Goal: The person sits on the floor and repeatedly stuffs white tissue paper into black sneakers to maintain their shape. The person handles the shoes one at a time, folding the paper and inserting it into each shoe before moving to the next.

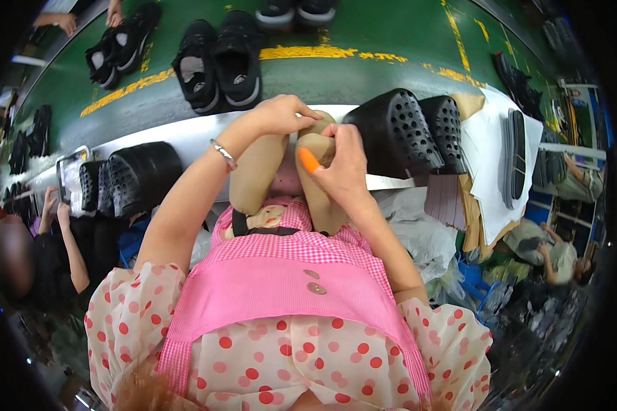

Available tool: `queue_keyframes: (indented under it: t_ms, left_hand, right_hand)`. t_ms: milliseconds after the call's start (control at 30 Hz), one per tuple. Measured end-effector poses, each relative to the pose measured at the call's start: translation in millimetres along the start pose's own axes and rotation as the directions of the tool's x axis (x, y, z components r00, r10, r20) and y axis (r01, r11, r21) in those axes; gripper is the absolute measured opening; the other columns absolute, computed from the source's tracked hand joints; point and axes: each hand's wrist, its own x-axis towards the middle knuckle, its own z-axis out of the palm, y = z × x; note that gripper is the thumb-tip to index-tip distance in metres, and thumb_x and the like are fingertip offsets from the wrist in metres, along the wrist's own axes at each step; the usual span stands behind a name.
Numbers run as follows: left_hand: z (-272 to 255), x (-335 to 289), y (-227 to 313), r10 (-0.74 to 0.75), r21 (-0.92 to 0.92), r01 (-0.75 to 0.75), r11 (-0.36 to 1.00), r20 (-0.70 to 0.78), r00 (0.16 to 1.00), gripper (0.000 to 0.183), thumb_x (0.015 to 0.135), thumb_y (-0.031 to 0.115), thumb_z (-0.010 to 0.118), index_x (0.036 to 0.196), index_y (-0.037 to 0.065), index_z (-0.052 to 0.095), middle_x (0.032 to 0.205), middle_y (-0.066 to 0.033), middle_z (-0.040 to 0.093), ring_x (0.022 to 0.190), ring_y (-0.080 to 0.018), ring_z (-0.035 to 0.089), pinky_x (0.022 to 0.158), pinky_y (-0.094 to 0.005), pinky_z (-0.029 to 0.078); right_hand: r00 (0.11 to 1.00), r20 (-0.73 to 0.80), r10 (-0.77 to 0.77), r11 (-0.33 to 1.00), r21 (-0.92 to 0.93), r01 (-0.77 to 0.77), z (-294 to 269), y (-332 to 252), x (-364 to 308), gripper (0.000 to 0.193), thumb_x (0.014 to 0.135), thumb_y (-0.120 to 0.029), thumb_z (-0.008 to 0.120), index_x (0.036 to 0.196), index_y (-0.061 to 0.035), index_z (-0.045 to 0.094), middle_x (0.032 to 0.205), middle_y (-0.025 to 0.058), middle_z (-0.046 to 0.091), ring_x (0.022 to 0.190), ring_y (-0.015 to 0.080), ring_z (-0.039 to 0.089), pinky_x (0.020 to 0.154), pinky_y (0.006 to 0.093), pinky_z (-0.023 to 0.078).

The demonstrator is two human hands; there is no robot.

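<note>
Grip of the right hand (346, 161), with an orange thumb cot (309, 160), holds the beige fabric (320, 195) at 12 o'clock; the left hand (279, 115) touches its far end, whether pinching I cannot tell. Along the counter (202, 135), black perforated soles (411, 130) stand at 2 and 9 o'clock.

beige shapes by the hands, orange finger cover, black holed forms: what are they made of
Beige shapes: perhaps fabric, from the matt, even surface; unsure. Finger cover: likely rubber or plastic, smooth and bright orange. Black holed forms: seemingly moulded rubber or plastic, smooth sides softly shiny.
</note>
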Motion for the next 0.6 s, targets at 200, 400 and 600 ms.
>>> queue_keyframes:
  t_ms: [200,400,600]
  left_hand:
    - [-11,-5,8,0.113,-0.217,-0.17,0.961,-0.251,0.961,0.042,0.092,0.034,0.06,0.121,0.004,0.064,0.12,-0.014,0.062,0.112,-0.0253,0.058,0.097,-0.0333,0.043]
    - [15,-51,42,0.09,-0.89,0.101,0.446,0.157,0.984,0.075,0.082,0.043,0.072,0.135,-0.002,0.046,0.129,-0.0066,0.056,0.119,-0.0172,0.053,0.104,-0.0337,0.039]
    - [26,-69,47,0.008,-0.992,-0.027,0.125,-0.026,1.0,0.053,0.089,0.03,0.066,0.131,0.003,0.049,0.126,-0.0077,0.059,0.116,-0.0197,0.057,0.099,-0.036,0.045]
  right_hand:
    - [0.927,0.22,0.303,0.87,0.332,-0.364,-40,6,40,0.035,0.077,-0.029,0.07,0.1,-0.005,0.059,0.089,0.0154,0.066,0.08,0.0277,0.066,0.073,0.0361,0.051]
    - [0.973,0.047,0.226,0.857,0.466,-0.221,-77,-8,33,0.026,0.081,-0.021,0.07,0.102,-0.0061,0.065,0.092,0.0063,0.068,0.084,0.0168,0.065,0.074,0.0285,0.051]
    - [0.827,-0.545,0.14,0.902,-0.275,-0.334,-221,147,7,0.02,0.084,-0.01,0.064,0.104,-0.0068,0.067,0.099,0.0104,0.066,0.09,0.0264,0.062,0.078,0.0356,0.05]
